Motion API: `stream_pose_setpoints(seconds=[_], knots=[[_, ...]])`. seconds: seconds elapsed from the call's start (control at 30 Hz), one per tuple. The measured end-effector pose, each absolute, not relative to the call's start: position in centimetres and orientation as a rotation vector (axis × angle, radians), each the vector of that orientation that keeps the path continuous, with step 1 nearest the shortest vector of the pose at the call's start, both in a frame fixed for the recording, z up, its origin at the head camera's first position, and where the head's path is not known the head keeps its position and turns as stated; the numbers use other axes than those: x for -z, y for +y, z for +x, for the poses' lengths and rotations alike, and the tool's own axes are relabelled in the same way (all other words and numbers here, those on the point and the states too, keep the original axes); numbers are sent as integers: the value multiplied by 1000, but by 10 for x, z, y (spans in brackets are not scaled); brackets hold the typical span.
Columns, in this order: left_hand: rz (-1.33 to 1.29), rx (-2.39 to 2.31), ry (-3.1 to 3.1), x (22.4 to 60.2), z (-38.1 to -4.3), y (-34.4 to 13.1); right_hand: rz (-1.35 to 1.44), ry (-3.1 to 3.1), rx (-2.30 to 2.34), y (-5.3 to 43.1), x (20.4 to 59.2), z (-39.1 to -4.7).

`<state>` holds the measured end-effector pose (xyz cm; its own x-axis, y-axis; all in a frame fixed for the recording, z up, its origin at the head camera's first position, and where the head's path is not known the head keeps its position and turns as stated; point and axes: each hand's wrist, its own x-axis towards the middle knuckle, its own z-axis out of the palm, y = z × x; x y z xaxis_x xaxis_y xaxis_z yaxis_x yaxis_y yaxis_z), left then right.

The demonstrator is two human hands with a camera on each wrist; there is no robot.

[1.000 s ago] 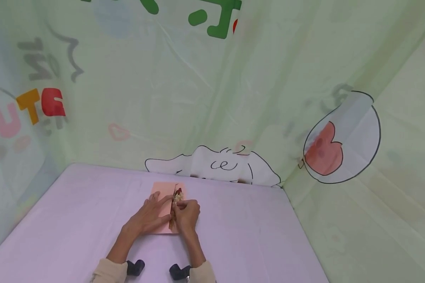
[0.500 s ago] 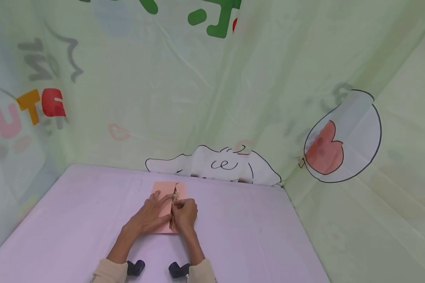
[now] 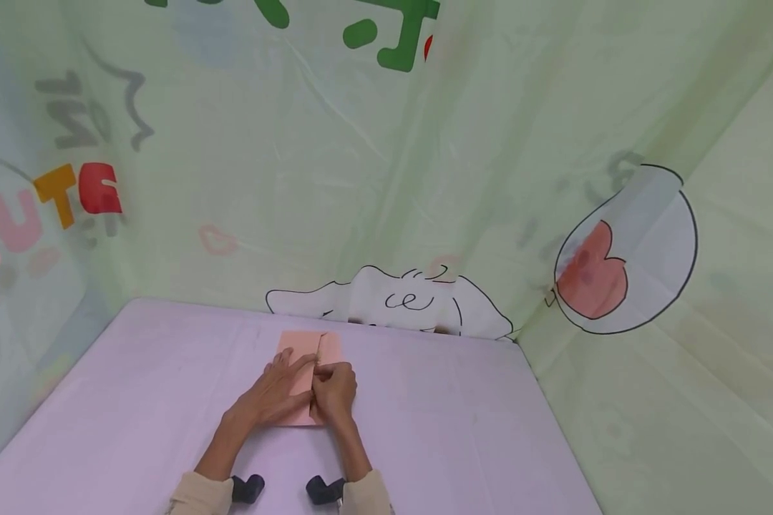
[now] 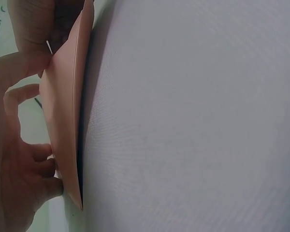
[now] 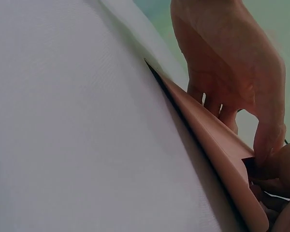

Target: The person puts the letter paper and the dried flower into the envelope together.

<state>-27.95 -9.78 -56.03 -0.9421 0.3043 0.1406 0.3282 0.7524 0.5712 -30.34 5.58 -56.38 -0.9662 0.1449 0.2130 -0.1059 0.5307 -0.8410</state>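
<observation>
A pink paper folder point(image 3: 301, 342), like an envelope with a lengthwise slit, lies on the table. My left hand point(image 3: 275, 390) rests spread on its left panel, with thumb and forefinger at the slit's edge. My right hand point(image 3: 336, 390) is curled at the slit, pinching a bunch of dried flowers whose body is almost wholly hidden under the paper. In the left wrist view the paper folder point(image 4: 63, 106) bulges up, and its near edge stands slightly off the table. A dark gap shows beside the right fingers in the right wrist view.
The table is covered with a pale lilac cloth point(image 3: 451, 429). Printed green-white curtains point(image 3: 232, 179) enclose its back and sides. Black camera mounts point(image 3: 248, 489) sit at both wrists, by the beige sleeves point(image 3: 201, 493).
My right hand has shifted slightly left, and the dried flowers, with a red tip earlier in view, have slipped out of sight at the slit. My left hand has stayed in place.
</observation>
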Motion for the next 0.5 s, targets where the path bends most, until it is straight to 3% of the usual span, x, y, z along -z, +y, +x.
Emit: stream_pose_setpoints(seconds=[0.5], knots=[[-549,908,-2867,559,-279,-98,118,-2548,-1436,63,565,-308]])
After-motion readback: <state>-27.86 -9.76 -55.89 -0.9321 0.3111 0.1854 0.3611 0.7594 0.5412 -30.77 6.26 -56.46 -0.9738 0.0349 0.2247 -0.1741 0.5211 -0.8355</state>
